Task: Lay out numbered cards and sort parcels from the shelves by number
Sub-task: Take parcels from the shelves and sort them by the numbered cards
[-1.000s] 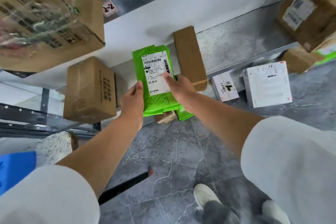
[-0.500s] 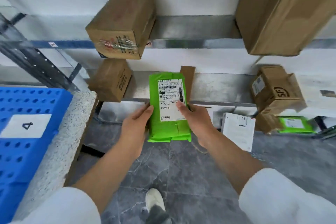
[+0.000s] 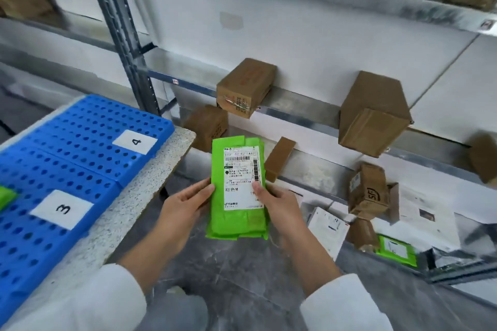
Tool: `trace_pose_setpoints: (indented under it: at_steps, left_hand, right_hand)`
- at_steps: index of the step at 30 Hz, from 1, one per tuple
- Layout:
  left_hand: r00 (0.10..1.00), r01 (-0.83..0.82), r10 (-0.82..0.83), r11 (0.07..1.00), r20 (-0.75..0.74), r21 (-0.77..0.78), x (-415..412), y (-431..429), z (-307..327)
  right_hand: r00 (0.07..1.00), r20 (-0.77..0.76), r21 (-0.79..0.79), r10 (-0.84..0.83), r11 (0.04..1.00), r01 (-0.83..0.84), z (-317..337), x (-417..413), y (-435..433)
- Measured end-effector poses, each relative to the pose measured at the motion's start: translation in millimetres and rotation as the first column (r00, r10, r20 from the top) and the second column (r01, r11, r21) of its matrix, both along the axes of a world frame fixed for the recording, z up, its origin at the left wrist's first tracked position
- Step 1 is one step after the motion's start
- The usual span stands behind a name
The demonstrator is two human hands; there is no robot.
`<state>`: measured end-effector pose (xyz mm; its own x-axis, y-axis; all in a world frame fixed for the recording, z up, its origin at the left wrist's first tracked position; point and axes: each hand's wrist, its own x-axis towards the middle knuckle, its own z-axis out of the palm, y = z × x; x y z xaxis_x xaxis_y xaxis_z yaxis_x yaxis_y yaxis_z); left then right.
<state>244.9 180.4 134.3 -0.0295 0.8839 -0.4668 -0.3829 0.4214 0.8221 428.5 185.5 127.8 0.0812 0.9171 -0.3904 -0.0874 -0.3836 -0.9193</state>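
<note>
We're at the read-the-label step here: the green parcel point(image 3: 238, 193) is off the shelves point(image 3: 309, 110) and held in mid-air at the middle of the view. Its label faces us, it's over the floor point(image 3: 242, 277), and it's just right of the desk point(image 3: 150, 183) corner. Our left hand point(image 3: 183, 212) holds its left edge, and our right hand point(image 3: 279, 209) pinches the right edge with the thumb pressed on the label. The cards are laid out on the blue trays point(image 3: 80, 126) on the desk: card 3 point(image 3: 62, 208) at about 9 o'clock from the parcel, card 4 point(image 3: 135, 141) at about 10 o'clock. There are plenty of brown boxes point(image 3: 373, 113) on the shelves from 12 round to 3 o'clock, so we'd say the sorting is far from done. Next move, we reckon: find the number on the label (too small to read here), then swing left and set the parcel by the matching card.
</note>
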Motion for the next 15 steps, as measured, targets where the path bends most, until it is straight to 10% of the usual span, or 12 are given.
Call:
trace_pose_setpoints:
  at_steps: [15]
  left_hand:
    - [0.815,-0.528,0.512,0.849,0.271,-0.016,-189.0,-25.9,2.7]
  right_hand:
    - [0.78,0.379,0.107,0.498,0.814,-0.571,48.1,-230.8,63.4]
